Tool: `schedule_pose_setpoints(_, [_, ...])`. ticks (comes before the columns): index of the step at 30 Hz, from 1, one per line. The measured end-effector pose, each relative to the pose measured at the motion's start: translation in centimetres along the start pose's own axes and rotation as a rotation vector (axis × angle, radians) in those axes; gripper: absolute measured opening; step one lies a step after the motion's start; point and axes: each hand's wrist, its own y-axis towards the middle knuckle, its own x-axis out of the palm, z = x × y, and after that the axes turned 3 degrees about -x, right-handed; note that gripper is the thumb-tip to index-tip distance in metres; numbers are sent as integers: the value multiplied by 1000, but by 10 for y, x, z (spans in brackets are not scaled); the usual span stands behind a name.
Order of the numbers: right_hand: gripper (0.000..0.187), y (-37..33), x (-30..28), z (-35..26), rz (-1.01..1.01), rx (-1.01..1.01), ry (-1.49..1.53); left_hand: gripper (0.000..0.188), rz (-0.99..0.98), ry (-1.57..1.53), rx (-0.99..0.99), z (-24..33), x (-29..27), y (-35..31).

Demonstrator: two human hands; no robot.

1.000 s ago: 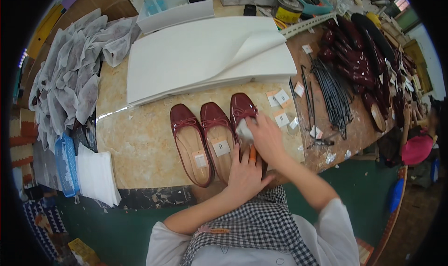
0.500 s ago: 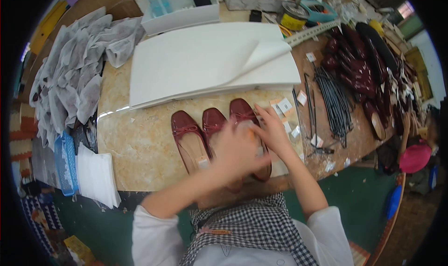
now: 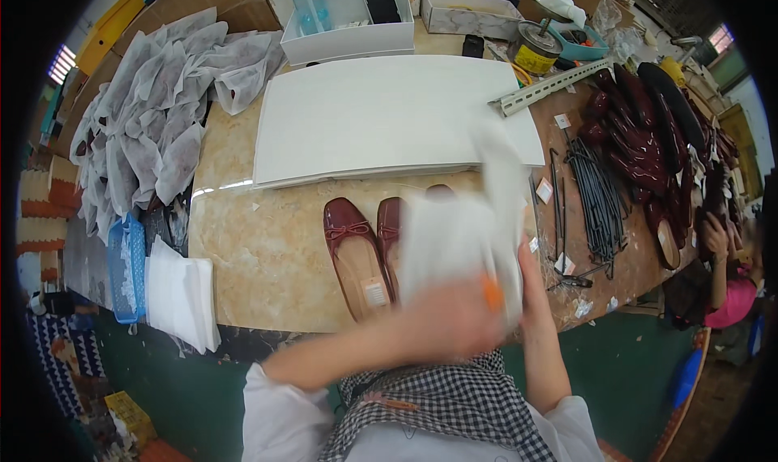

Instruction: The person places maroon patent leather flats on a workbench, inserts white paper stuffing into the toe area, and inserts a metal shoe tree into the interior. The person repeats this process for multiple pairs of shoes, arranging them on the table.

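Observation:
A blurred white sheet (image 3: 450,235), which looks like thin paper, is bunched between my hands above the right part of the table. My left hand (image 3: 442,320) is closed at its lower edge, smeared by motion, with a small orange patch (image 3: 492,292) at the fingers. My right hand (image 3: 531,288) is upright against the sheet's right side, its fingers mostly hidden. Dark red flat shoes with bows lie beneath: the left shoe (image 3: 352,251) shows fully, with a white label inside. The middle shoe (image 3: 390,223) is partly covered, and only the toe of the third shoe (image 3: 440,190) shows.
A white paper stack (image 3: 365,121) lies beyond the shoes. Wrapped items (image 3: 162,97) pile up at left, near a blue basket (image 3: 127,267) and folded white sheets (image 3: 180,292). At right are black rods (image 3: 596,203) and glossy dark red shoes (image 3: 624,121). A co-worker's arm (image 3: 717,259) shows far right.
The curled sheet on the stack is gone, and a white sheet is now between my hands. Both hands have come nearer my body. The whole view has shifted slightly.

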Motion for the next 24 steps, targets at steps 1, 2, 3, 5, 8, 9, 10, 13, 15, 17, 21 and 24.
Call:
schedule_pose_setpoints(1, [47,-2,-1,-1,-10,172,176,14,-69,-261,108,40,-2,-10])
schedule_pose_setpoints(2, [46,-12,4,5,-115,108,-9,14,17,-331,204,48,-8,-16])
schedule_pose_setpoints(3, [45,-21,10,11,-202,27,-194,15,266,-291,145,33,-14,-14])
schedule_pose_setpoints(5, [48,-36,45,11,-164,127,-330,16,320,-267,-81,17,-19,-30])
schedule_pose_setpoints(8, [59,-19,33,13,-349,-186,-725,20,465,-84,-267,5,8,-75])
schedule_pose_setpoints(9, [63,-12,30,15,-441,-342,-866,23,510,-179,-457,4,2,-72])
schedule_pose_setpoints(10, [70,-22,46,0,-394,-429,-833,26,553,-278,-645,1,-10,-62])
schedule_pose_setpoints(13, [76,-34,72,27,-686,-732,-1309,34,548,-671,-715,-5,4,-57])
schedule_pose_setpoints(15, [64,-10,59,26,-489,-670,-1281,36,697,-937,-780,-25,20,-56])
schedule_pose_setpoints(17, [55,33,28,18,-260,-353,-848,52,181,193,-504,-35,15,-60])
schedule_pose_setpoints(21, [38,25,49,39,-403,-572,-1308,81,-44,429,-433,-1,42,-90])
schedule_pose_setpoints(24, [34,34,53,72,-521,-812,-1876,79,-235,487,-490,18,43,-86])
